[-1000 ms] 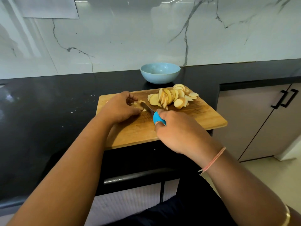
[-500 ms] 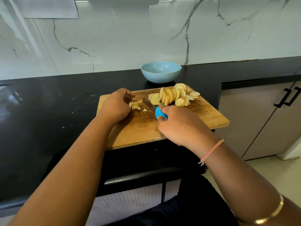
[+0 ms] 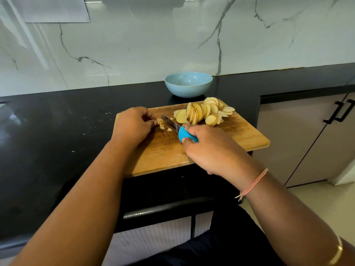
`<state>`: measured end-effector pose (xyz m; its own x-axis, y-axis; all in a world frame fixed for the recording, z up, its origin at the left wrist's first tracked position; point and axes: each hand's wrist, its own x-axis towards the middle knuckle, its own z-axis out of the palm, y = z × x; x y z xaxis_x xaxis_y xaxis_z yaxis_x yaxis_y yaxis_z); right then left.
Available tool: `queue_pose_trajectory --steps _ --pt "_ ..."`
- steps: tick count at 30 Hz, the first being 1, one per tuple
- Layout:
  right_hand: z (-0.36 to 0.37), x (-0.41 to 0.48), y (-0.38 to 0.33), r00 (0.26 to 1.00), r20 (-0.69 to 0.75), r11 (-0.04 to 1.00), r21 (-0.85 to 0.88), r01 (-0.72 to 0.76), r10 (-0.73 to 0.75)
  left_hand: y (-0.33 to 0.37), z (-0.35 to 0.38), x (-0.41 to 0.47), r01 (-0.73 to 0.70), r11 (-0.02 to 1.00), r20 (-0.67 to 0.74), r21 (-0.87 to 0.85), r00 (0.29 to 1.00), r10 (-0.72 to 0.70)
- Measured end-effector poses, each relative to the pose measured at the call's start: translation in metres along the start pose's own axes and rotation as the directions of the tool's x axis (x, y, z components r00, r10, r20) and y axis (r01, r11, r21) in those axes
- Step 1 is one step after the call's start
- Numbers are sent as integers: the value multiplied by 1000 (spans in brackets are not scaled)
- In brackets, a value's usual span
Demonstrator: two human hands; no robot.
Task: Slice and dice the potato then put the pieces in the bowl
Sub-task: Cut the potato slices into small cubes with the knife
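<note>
A wooden cutting board (image 3: 240, 135) lies on the black counter. A pile of round potato slices (image 3: 201, 113) sits at its far right. My left hand (image 3: 132, 124) pinches a small stack of slices (image 3: 163, 125) at the board's far left, fingers curled over them. My right hand (image 3: 209, 146) grips a knife by its blue handle (image 3: 184, 134); the blade (image 3: 170, 122) points left and rests against the held slices. A few cut bits lie beside the blade. The light blue bowl (image 3: 189, 84) stands empty behind the board.
The board overhangs the counter's front edge (image 3: 172, 208). A marble wall (image 3: 172, 45) rises behind the bowl. Cabinet doors with black handles (image 3: 340, 112) stand to the right. White specks dot the counter left of the board.
The knife blade has worked leftward into the slices under my left hand, leaving small cut bits on the board. My left hand shifted slightly left. The slice pile and bowl stayed put.
</note>
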<state>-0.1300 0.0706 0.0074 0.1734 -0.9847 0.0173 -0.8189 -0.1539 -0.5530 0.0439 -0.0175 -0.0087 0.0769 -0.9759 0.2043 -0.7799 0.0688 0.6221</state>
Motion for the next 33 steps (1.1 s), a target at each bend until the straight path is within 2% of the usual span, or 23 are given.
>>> queue_pose_trajectory --steps 10,17,21,26,29,33 --pt "-5 -4 -5 999 50 999 -43 3 -1 -4 1 2 -9 999 4 41 1000 9" --pt "-9 0 6 999 -14 996 -76 -36 35 5 2 -2 -73 997 62 8 995 72" --pt "-5 4 11 999 -10 999 -38 -30 30 10 11 -7 -163 968 184 189 975 128" --pt "-7 23 24 975 -222 997 71 44 -27 12 18 -6 -322 915 164 245 944 288" --pt "0 31 32 940 -341 973 221 67 13 14 21 -3 -329 910 125 254 944 306" --pt "6 31 40 916 -398 921 372 116 46 14 24 5 -303 896 109 326 953 282"
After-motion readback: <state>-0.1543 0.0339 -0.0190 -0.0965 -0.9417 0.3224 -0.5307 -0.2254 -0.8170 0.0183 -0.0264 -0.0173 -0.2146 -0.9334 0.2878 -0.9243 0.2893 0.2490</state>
